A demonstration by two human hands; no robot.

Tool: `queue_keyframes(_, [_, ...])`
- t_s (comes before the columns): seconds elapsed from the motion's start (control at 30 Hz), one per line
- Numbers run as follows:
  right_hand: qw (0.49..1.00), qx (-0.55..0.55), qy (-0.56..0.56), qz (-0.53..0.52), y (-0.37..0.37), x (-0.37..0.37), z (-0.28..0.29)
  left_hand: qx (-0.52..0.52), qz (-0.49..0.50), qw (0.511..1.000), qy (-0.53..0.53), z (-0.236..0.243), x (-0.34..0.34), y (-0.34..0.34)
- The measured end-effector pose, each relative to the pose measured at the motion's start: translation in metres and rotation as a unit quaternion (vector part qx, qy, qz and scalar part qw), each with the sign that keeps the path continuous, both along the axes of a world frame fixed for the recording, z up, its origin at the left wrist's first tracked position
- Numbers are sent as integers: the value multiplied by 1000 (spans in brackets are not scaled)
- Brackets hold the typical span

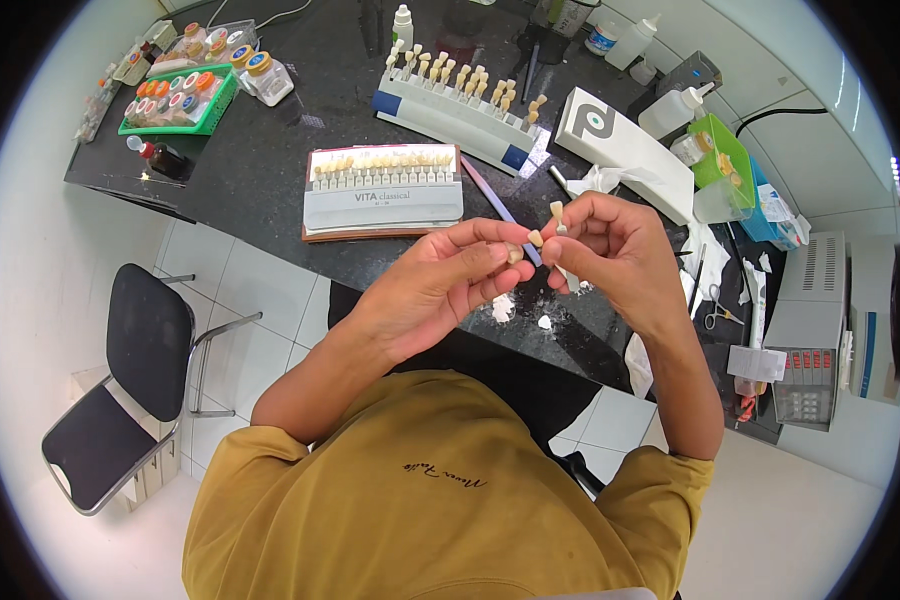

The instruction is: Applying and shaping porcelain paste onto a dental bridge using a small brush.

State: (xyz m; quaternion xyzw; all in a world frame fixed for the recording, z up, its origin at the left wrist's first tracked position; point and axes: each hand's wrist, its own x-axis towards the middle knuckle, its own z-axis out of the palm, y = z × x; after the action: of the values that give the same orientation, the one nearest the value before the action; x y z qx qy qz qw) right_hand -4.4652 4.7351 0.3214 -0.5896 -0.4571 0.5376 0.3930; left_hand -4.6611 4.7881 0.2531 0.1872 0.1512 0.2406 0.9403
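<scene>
Small ivory tooth-shaped piece [536, 238]: at fingertips of left hand [420, 285], beside those of right hand [620, 245], raised over black speckled stone bench [250, 160]; bearing hand uncertain. Probably light, stiff, smooth enough to slip, prone to chipping; best taken gently by opposite sides.

Grey-stemmed shade tab with ivory tooth tip [558, 213]: pinched in right hand between thumb and fingers, tip upward. Probably light and rigid; best held by stem.

Left hand, state: thumb and fingers curled in light pinch, seemingly about second small pale piece [514, 254], partly hidden, kind unclear.

Edges: bench front close beneath hands, white tiled floor [270, 265] beyond; white powder patch [503, 308] near that edge.

Moving room: between flat white-and-grey tab case [380, 215] at left and long white box [635, 150] at right; bounded behind by long silver-and-blue tab rack [450, 125], crossed by flat purple stick [488, 190] close to fingertips. Main risk: a drop onto stone or tile.
</scene>
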Motion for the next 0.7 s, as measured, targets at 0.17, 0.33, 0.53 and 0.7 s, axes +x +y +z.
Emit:
queue_keyframes(0.17, [1000, 13, -11, -9, -2, 1, -2, -34, -7, 999, 7, -2, 0, 1])
queue_keyframes(0.33, [1000, 11, -11, -11, -3, -1, -2, -33, -24, 999, 1, -4, -3, 1])
queue_keyframes(0.53, [1000, 15, 5, 4, -3, -2, 0, -24, -24, 999, 33, 2, -2, -3])
queue_keyframes(0.7, [1000, 18, 6, 8, -3, -3, -2, -19, -25, 999, 44, 4, -2, -5])
